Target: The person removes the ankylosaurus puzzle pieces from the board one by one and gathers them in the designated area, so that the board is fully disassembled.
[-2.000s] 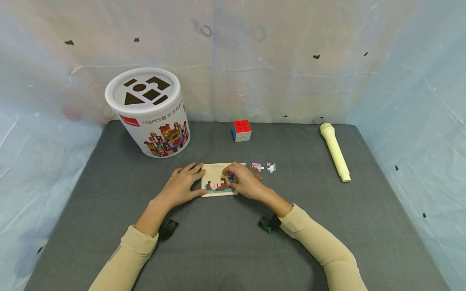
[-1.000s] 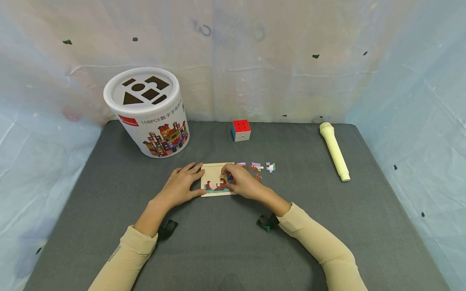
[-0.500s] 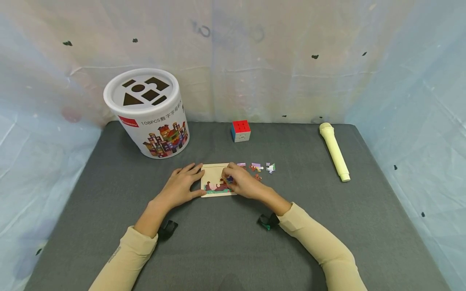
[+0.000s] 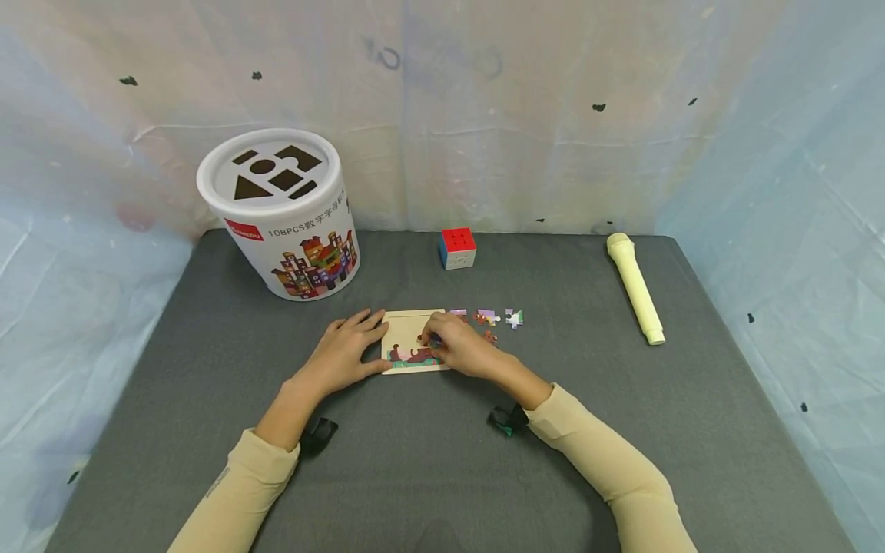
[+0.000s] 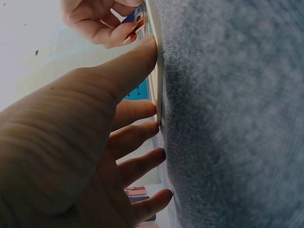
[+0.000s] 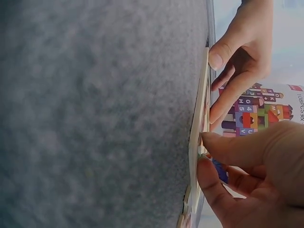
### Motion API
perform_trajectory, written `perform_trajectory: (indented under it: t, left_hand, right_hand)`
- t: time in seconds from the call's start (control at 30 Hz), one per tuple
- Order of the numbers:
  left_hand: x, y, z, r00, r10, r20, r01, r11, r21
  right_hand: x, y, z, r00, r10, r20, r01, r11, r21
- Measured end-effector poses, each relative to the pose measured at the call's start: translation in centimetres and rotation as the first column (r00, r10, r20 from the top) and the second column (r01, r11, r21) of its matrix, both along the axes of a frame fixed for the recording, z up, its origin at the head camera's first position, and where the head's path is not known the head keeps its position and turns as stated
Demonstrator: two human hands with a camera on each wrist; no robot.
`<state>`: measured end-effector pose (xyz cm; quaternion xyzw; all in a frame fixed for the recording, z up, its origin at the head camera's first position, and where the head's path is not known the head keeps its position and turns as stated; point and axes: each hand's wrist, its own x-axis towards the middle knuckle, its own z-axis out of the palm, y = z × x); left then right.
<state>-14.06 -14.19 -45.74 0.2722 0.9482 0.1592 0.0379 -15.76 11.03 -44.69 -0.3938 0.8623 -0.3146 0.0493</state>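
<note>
Your left hand (image 4: 349,349) rests at the left edge of the wooden tray (image 4: 402,330), just left of the centre of the frame. Its fingers are spread and mostly straight, with the thumb on the tray's lower left corner and a fingertip at its upper left.

Your right hand (image 4: 465,346) is over the right side of the tray, thumb and fingers curled in, pinching a dark blue puzzle piece (image 6: 220,171). The hand covers much of that piece, so you cannot tell from these views whether it touches the tray. Reddish-brown and green pieces (image 4: 412,358) lie in a row along the tray's lower side, while bare wood shows in its upper left part.

To the right of the tray, near your right hand, loose pieces (image 4: 488,316) lie on the grey table (image 4: 387,476); a white and green one (image 4: 514,319) is furthest right.

At the upper left of the frame you have a white bucket (image 4: 242,223) standing upright, with shaped holes in its lid. A cube (image 4: 459,249) with a red top sits above the tray, and a pale yellow microphone (image 4: 636,290) lies slanted toward the right.
</note>
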Motion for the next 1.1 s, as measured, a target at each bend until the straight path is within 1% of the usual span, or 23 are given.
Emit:
perform_trajectory:
  t: [0.2,0.3,0.47,0.63,0.73,0.87,1.0,1.1]
  left_hand:
    - [0.0,0.0,0.1,1.000,0.006,0.006,-0.006,1.000,-0.006]
    - [0.0,0.0,0.1,1.000,0.012,0.010,-0.012,1.000,-0.009]
    - [0.0,0.0,0.0,1.000,0.017,0.015,-0.016,1.000,-0.008]
    - [0.1,0.1,0.0,1.000,0.018,0.024,-0.018,1.000,-0.022]
    - [0.0,0.1,-0.1,0.999,0.019,0.029,-0.018,1.000,-0.026]
    - [0.0,0.1,-0.1,1.000,0.014,0.026,-0.014,1.000,-0.021]
    - [0.0,0.1,-0.1,1.000,0.011,0.027,-0.011,1.000,-0.009]
    - [0.0,0.1,0.0,1.000,0.010,0.029,-0.010,1.000,-0.001]
  right_hand:
    - [0.1,-0.2,0.1,0.999,0.014,-0.051,-0.015,1.000,-0.018]
    - [0.1,-0.2,0.2,0.999,0.009,-0.043,-0.010,1.000,-0.009]
    - [0.2,-0.2,0.2,1.000,-0.024,0.017,0.025,1.000,-0.009]
    - [0.3,0.1,0.1,0.993,-0.097,0.067,0.102,0.992,-0.079]
    - [0.5,0.6,0.4,0.985,-0.142,0.099,0.153,0.982,-0.115]
    - [0.6,1.7,0.9,0.970,-0.177,0.168,0.202,0.969,-0.142]
    - [0.5,3.5,1.2,0.950,-0.211,0.230,0.250,0.956,-0.152]
    - [0.4,5.2,1.4,0.938,-0.236,0.255,0.278,0.950,-0.143]
